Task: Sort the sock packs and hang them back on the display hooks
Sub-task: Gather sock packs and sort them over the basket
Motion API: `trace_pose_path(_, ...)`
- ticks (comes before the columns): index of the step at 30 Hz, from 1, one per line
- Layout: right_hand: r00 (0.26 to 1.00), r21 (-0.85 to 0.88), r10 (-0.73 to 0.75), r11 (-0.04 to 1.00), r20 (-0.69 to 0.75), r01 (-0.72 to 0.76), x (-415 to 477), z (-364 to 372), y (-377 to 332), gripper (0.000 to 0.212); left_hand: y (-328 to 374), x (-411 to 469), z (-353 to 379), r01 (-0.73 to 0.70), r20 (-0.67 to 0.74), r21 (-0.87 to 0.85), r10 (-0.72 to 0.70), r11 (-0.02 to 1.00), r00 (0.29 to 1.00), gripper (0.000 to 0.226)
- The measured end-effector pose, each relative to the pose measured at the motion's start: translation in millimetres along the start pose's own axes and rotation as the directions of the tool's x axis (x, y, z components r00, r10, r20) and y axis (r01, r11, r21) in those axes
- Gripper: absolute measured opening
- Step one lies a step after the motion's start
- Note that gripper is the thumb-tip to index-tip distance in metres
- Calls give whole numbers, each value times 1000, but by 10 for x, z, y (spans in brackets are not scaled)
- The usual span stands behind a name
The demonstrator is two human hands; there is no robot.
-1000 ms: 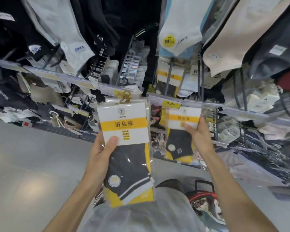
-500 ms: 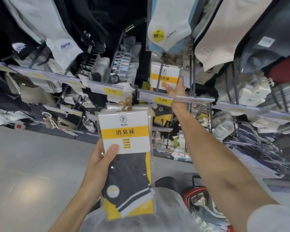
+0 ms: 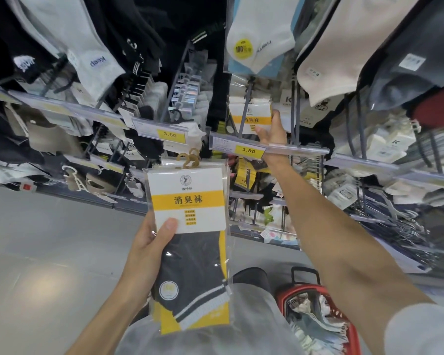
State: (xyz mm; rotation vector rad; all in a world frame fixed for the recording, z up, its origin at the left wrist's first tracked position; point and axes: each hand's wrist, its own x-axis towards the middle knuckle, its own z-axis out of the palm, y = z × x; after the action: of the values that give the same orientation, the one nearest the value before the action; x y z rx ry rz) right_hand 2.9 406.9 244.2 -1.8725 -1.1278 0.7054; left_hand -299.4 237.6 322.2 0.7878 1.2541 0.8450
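Right hand (image 3: 272, 131) has raised one pack (image 3: 250, 115) from beside my stack (image 3: 190, 226) to the hook (image 3: 247, 103) above the 3.80 rail (image 3: 292, 148), pinching its card edge. Left hand (image 3: 144, 254) grips the remaining stack below the rail. Hanging is underway, I judge; release pending.

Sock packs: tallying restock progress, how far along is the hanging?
Done: nothing clearly finished. In hand: right hand holds one pack at the hook above the 3.80 tag; left hand grips a stack. Left: that stack, plus what look like packs in the red basket.
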Motion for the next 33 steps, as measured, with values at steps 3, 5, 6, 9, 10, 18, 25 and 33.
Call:
trace_pose_path(3,992,14,117,993,42,-118,-6,7,-113,63,18,8,14,-5,15,2,5,1000,1000,35)
trace_pose_path(5,990,-32,128,991,65,-127,-76,7,-150,52,24,12,23,-7,20,4,7,1000,1000,35)
trace_pose_path(6,988,-62,128,990,88,-123,-137,14,-148,45,24,21,21,-4,25,4,4,1000,1000,33)
trace_pose_path(9,989,163,127,977,77,-138,-559,13,-260,27,20,56,-4,7,47,22,-8,1000,999,38)
trace_pose_path(10,990,244,139,959,29,-142,-720,30,-258,25,21,71,-8,13,46,36,-14,999,999,40)
trace_pose_path(18,986,465,85,874,141,-141,-2253,-114,-635,32,26,159,13,16,77,104,-24,994,997,34)
trace_pose_path(25,974,402,122,895,193,-192,-2238,-289,-687,42,83,214,101,9,219,99,-30,995,975,51)
trace_pose_path(33,949,564,186,768,255,-302,-2190,-436,-578,35,151,262,178,-37,189,59,25,998,982,28)
